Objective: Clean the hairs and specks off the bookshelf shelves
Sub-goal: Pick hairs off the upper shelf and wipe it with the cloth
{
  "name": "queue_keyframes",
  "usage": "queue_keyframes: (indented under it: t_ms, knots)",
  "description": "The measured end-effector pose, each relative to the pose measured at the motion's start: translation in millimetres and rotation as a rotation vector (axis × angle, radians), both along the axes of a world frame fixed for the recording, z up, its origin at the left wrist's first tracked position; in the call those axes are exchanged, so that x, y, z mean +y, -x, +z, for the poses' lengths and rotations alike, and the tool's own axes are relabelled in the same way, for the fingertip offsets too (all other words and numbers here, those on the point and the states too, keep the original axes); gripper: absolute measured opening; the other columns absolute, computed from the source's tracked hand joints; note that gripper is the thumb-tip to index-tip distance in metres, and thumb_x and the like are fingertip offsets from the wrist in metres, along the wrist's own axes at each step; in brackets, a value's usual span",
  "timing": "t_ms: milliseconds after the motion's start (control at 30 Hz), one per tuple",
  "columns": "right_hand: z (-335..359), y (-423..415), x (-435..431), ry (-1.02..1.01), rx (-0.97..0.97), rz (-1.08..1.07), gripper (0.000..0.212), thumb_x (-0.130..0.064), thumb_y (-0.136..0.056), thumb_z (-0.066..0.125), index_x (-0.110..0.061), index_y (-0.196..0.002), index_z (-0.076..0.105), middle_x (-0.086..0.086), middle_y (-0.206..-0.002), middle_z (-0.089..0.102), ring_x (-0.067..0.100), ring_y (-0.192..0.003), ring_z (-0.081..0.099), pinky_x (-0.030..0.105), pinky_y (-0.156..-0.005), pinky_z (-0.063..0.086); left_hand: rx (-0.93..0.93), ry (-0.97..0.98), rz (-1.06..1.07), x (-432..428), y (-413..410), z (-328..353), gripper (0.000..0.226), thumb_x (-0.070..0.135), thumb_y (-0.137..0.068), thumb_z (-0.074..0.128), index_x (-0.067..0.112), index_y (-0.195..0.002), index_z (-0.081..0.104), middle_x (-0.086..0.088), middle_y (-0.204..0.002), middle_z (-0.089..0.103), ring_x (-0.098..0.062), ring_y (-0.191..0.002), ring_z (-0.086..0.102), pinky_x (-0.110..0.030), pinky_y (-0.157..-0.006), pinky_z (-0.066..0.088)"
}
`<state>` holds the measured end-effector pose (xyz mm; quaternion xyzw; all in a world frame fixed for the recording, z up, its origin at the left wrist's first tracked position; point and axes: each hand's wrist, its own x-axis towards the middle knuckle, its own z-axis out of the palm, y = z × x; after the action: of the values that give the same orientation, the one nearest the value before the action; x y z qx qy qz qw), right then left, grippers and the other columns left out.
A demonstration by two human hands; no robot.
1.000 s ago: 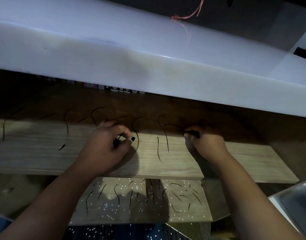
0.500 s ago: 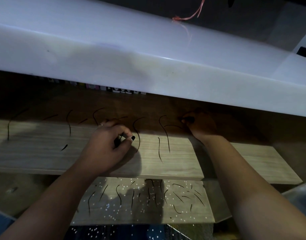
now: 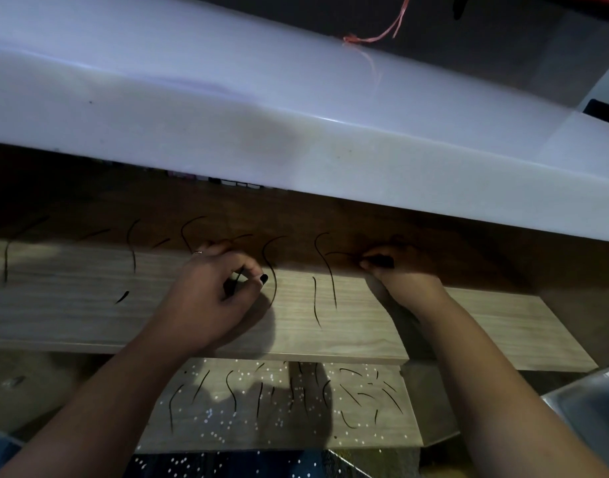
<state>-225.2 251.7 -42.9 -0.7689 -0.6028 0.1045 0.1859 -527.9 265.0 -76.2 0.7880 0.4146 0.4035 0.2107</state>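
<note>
- Our left hand point(image 3: 220, 298) curls round a dark tuft point(image 3: 233, 288); our right hand point(image 3: 403, 274) pinches a hair end point(image 3: 378, 262) at the shelf's shadowed back.
- White top slab point(image 3: 296, 139) overhangs us.
- Upper shelf point(image 3: 72, 312): both our hands rest on it, w/ loose hairs point(image 3: 316, 305) left of & between them.
- Lower shelf point(image 3: 372, 432) (partly behind our arms) carries more hairs point(image 3: 232, 391) & white specks point(image 3: 210, 414).
- Pink string point(image 3: 382, 32) lies at the slab's far edge.

The upper wooden shelf point(image 3: 72, 315) carries long black hairs point(image 3: 316, 301), curved and spread along its width. The lower shelf point(image 3: 382, 434) beneath it carries shorter black hairs point(image 3: 232, 391) mixed with many small white specks point(image 3: 213, 417).
</note>
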Motion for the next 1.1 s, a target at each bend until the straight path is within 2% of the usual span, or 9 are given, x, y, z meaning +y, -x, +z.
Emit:
queue_keyframes:
  t_ms: [133,267,333,500,600,700,800,967,1100]
  knots:
    - [0.6,-2.6,33.2,-0.058,0.001,-0.008,0.018,-0.038,-0.090,0.063,-0.031,-0.105,0.070,-0.002,-0.126,0.055,0.019,-0.120,0.049,0.026,-0.098,0.033,-0.002,0.017,0.008,-1.4,-1.0,1.5,0.020,0.038,-0.081,0.058,0.027,-0.092,0.071,0.017,-0.093,0.061,0.001,-0.093,0.052,-0.024,-0.073,0.045]
    - [2.1,1.5,41.0,-0.099,-0.023,-0.010,0.020,-0.035,-0.092,0.061,-0.027,-0.108,0.070,-0.001,-0.126,0.057,0.020,-0.122,0.048,0.028,-0.102,0.031,-0.010,0.019,0.023,-3.1,0.1,1.6,0.013,0.034,-0.085,0.062,0.026,-0.091,0.071,0.014,-0.092,0.061,-0.002,-0.088,0.054,-0.028,-0.071,0.046]
    - [3.5,4.1,36.6,-0.085,0.006,-0.020,0.021,-0.034,-0.092,0.061,-0.026,-0.109,0.069,0.000,-0.128,0.054,0.021,-0.124,0.045,0.026,-0.101,0.029,-0.004,0.019,0.031,-3.9,0.2,2.3,0.017,0.037,-0.083,0.060,0.026,-0.091,0.071,0.015,-0.091,0.060,-0.002,-0.087,0.053,-0.026,-0.071,0.044]
    - [0.8,12.2,6.5,-0.010,-0.010,0.022,0.021,-0.036,-0.091,0.062,-0.029,-0.109,0.069,-0.002,-0.121,0.052,0.018,-0.115,0.048,0.022,-0.088,0.033,0.010,0.006,0.029,-3.6,-0.2,2.5,0.016,0.036,-0.081,0.060,0.027,-0.090,0.070,0.020,-0.089,0.057,0.002,-0.089,0.050,-0.017,-0.068,0.035]
    - [-2.0,16.8,-20.9,-0.021,0.056,0.025,0.018,-0.037,-0.091,0.061,-0.035,-0.107,0.067,-0.011,-0.111,0.054,0.009,-0.102,0.048,0.025,-0.087,0.041,-0.009,0.020,0.027,-4.0,-0.4,1.9,0.011,0.032,-0.084,0.064,0.027,-0.092,0.070,0.018,-0.091,0.058,0.000,-0.090,0.051,-0.021,-0.070,0.039]
    - [-3.6,17.2,-27.7,-0.030,0.043,0.024,0.014,-0.039,-0.091,0.061,-0.039,-0.104,0.067,-0.015,-0.105,0.056,0.006,-0.098,0.048,0.025,-0.084,0.043,-0.016,0.024,0.021,-3.7,-0.8,2.1,0.016,0.036,-0.081,0.061,0.028,-0.091,0.070,0.016,-0.092,0.061,-0.002,-0.093,0.053,-0.024,-0.074,0.041]
    - [-3.0,14.5,-7.3,-0.016,0.012,0.004,0.020,-0.040,-0.090,0.062,-0.034,-0.108,0.068,-0.008,-0.114,0.056,0.012,-0.105,0.052,0.022,-0.082,0.037,-0.008,0.040,0.019,-2.6,-0.4,1.1,0.017,0.037,-0.080,0.059,0.029,-0.091,0.070,0.015,-0.093,0.064,-0.005,-0.094,0.055,-0.025,-0.076,0.043]
    - [2.6,14.3,30.5,-0.041,-0.039,0.010,0.025,-0.040,-0.091,0.060,-0.027,-0.111,0.069,0.001,-0.126,0.054,0.021,-0.119,0.050,0.022,-0.092,0.031,-0.011,0.077,0.003,-3.0,0.9,0.6,0.024,0.043,-0.081,0.056,0.029,-0.095,0.070,0.014,-0.095,0.065,-0.006,-0.092,0.058,-0.031,-0.077,0.048]
    - [6.9,17.8,40.1,-0.057,0.005,0.002,0.026,-0.036,-0.093,0.058,-0.024,-0.115,0.067,0.001,-0.130,0.054,0.020,-0.122,0.047,0.018,-0.086,0.024,0.014,0.054,0.007,-2.3,1.9,-0.2,0.013,0.035,-0.085,0.062,0.029,-0.093,0.069,0.014,-0.093,0.064,-0.005,-0.088,0.056,-0.028,-0.070,0.043]
